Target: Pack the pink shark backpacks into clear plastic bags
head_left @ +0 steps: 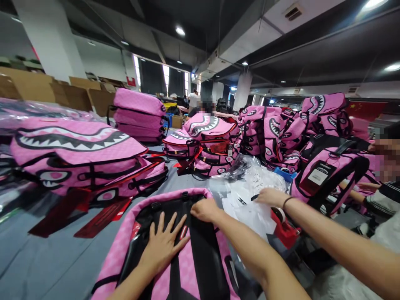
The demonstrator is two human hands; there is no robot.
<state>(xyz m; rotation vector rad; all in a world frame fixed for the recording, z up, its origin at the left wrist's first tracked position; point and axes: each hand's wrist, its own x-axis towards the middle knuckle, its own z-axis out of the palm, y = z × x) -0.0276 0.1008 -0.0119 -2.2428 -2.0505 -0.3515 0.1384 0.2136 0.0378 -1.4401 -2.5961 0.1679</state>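
Left hand (162, 241): palm down, fingers fanned wide and straight, tips pointing away from the wearer; pressed flat, nothing in grasp. Forearm enters from below.

Right hand (204, 209): fingers curled inward, knuckles up, forearm slanting in from lower right; whether the fingertips pinch anything cannot be told.

Pink checked-fabric backpack with black back panel (187, 271): lying beneath both hands, its padded pink top edge just beyond the fingertips.

Broad black fabric shoulder strap (208, 254): running from under the right fingers toward the wearer.

Small red-and-white rectangular label (183, 232): between left thumb and forefinger.

Co-worker's hand (270, 196), dark wristband: right of the right fingers, over loose white sheets (240, 204).

Pink backpack with toothed shark-mouth print (78, 143): beyond the left fingers, to their left.
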